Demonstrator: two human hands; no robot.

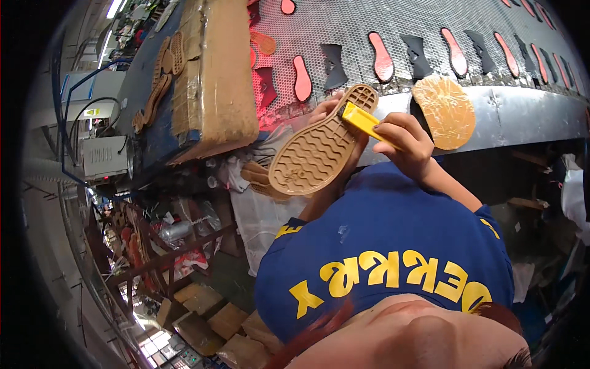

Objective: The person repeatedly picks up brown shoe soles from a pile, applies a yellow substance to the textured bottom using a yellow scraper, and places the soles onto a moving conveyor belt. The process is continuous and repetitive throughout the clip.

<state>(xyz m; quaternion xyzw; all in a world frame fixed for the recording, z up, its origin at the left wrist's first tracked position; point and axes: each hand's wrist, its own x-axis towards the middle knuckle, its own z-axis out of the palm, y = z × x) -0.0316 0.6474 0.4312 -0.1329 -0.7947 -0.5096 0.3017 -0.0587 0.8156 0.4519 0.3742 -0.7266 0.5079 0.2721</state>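
Currently left hand (324,109) gripping tan shoe sole (322,144) tread-up, right hand (407,142) clamped on yellow brush (362,120) at heel, above conveyor (528,117) edge

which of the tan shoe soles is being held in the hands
The tread-up tan sole gripped by the left hand; the others lie on the blue bench.

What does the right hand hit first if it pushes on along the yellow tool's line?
Likely the tan rubber shoe sole. The right hand grips a yellow flat-handled tool whose tip already sits at the sole's heel end. The left hand shows behind the sole; depth is unclear.
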